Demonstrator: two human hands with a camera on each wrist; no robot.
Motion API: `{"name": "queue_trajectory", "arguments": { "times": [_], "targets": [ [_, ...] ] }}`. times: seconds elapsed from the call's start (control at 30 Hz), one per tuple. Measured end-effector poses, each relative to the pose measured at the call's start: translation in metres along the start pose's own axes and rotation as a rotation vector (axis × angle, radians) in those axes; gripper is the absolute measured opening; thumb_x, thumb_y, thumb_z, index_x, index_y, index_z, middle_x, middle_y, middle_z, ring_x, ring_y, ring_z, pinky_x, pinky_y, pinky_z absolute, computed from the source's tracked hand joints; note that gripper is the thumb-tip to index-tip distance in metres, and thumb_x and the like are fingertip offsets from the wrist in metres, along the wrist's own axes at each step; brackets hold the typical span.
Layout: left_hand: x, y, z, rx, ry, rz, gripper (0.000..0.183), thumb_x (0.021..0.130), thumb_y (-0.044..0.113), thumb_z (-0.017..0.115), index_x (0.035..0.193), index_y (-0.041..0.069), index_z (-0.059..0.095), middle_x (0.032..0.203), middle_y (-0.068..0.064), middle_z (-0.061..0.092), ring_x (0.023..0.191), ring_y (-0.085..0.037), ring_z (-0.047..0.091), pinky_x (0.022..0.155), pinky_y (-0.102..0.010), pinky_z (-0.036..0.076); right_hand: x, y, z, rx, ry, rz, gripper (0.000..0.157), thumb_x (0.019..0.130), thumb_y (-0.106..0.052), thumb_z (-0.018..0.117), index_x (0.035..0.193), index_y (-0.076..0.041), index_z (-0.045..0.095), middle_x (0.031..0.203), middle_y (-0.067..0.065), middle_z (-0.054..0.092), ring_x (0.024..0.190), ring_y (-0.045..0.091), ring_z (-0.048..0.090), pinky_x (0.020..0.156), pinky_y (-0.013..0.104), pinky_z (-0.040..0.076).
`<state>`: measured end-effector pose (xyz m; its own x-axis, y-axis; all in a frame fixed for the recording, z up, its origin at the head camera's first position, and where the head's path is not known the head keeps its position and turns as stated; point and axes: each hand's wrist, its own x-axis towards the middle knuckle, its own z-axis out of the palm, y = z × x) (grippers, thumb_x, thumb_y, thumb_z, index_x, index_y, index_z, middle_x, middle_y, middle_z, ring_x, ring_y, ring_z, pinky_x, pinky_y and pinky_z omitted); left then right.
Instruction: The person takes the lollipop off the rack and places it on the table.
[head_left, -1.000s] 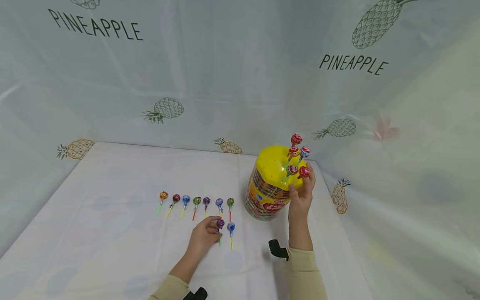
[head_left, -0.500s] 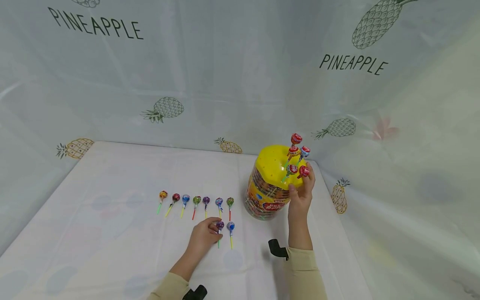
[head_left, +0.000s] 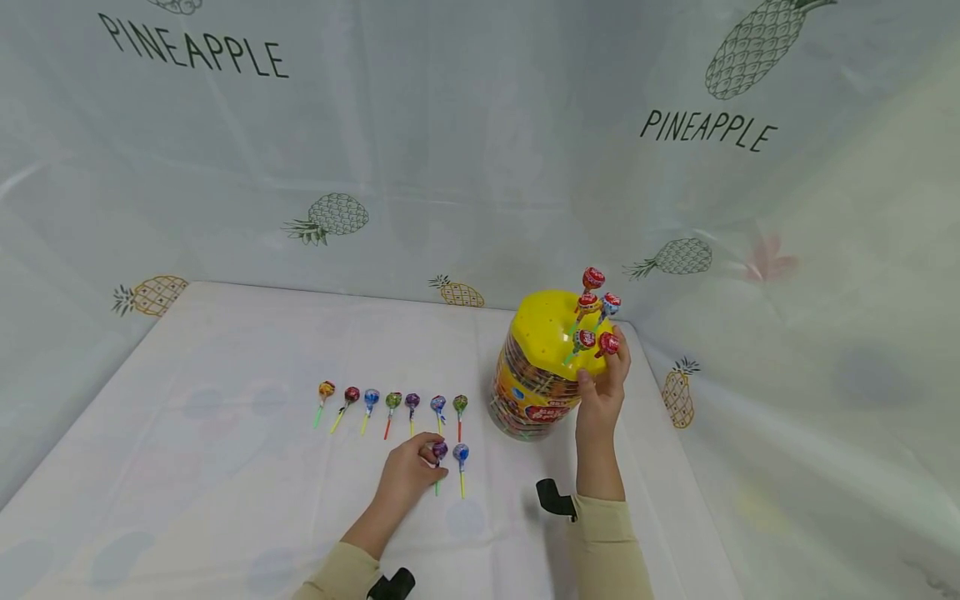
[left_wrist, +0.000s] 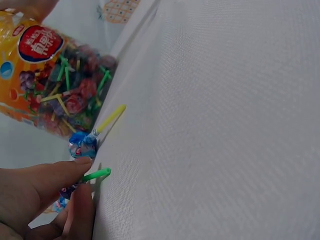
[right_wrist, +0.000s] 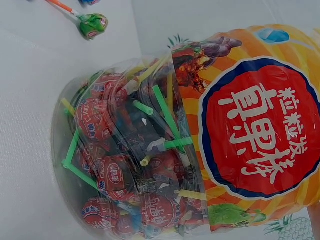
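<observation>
My left hand (head_left: 406, 477) pinches a purple-wrapped lollipop (head_left: 440, 450) between thumb and fingers, low over the table. In the left wrist view its green stick (left_wrist: 97, 174) points out past the thumb. A blue-wrapped lollipop (head_left: 461, 452) with a yellow stick lies just right of it. With my right hand (head_left: 602, 402) I grip the yellow lid of a big plastic jar (head_left: 542, 398) at its right side. The jar tilts a little in the head view, and several lollipops (head_left: 587, 303) stand up from its lid. Through its wall, packed lollipops (right_wrist: 115, 172) show.
Beyond my left hand lies a row of several lollipops (head_left: 393, 402), sticks toward me. All of it rests on a white-covered table (head_left: 225, 467). A pineapple-print curtain (head_left: 465, 150) hangs along the back and right side.
My left hand keeps its hold on the purple lollipop, with only a tiny shift. My right hand and the jar stay where they were.
</observation>
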<state>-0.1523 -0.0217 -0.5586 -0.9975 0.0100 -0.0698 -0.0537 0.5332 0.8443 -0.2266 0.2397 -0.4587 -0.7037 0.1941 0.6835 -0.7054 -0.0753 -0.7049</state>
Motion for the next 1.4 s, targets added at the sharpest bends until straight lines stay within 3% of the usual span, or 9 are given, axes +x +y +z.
{"name": "queue_trajectory", "arguments": {
  "times": [0.27, 0.67, 1.0, 1.4],
  "targets": [
    [-0.0016, -0.0005, 0.0016, 0.016, -0.005, 0.001, 0.048, 0.071, 0.008, 0.087, 0.115, 0.006, 0.067, 0.074, 0.004, 0.057, 0.061, -0.012, 0.049, 0.054, -0.026, 0.042, -0.0004, 0.0002, 0.0003, 0.004, -0.004, -0.005, 0.049, 0.094, 0.003, 0.051, 0.142, -0.007, 0.046, 0.158, 0.007, 0.017, 0.142, 0.031, 0.022, 0.108, 0.032, 0.036],
    [-0.0031, 0.0013, -0.0027, -0.032, -0.023, -0.027, 0.050, 0.072, 0.007, 0.086, 0.118, 0.008, 0.067, 0.074, 0.003, 0.057, 0.064, -0.013, 0.051, 0.058, -0.027, 0.043, -0.0002, 0.0003, 0.0001, 0.013, -0.011, -0.010, 0.047, 0.096, -0.004, 0.054, 0.142, -0.005, 0.046, 0.157, 0.008, 0.016, 0.141, 0.032, 0.022, 0.109, 0.033, 0.035],
    [-0.0012, 0.0034, -0.0013, 0.031, -0.046, -0.004, 0.045, 0.075, 0.010, 0.084, 0.117, 0.010, 0.069, 0.071, 0.004, 0.054, 0.061, -0.014, 0.046, 0.053, -0.026, 0.038, -0.0003, -0.0001, 0.0001, 0.002, 0.001, 0.016, 0.048, 0.096, -0.006, 0.055, 0.143, -0.007, 0.045, 0.157, 0.007, 0.016, 0.141, 0.031, 0.023, 0.108, 0.032, 0.036],
    [-0.0035, 0.0040, 0.0021, 0.022, 0.038, -0.023, 0.043, 0.075, 0.013, 0.084, 0.114, 0.008, 0.068, 0.070, 0.005, 0.056, 0.060, -0.011, 0.049, 0.054, -0.026, 0.040, -0.0003, -0.0038, 0.0019, -0.005, 0.003, 0.022, 0.047, 0.095, 0.003, 0.050, 0.141, -0.006, 0.046, 0.157, 0.007, 0.016, 0.142, 0.029, 0.020, 0.109, 0.032, 0.034]
  ]
}}
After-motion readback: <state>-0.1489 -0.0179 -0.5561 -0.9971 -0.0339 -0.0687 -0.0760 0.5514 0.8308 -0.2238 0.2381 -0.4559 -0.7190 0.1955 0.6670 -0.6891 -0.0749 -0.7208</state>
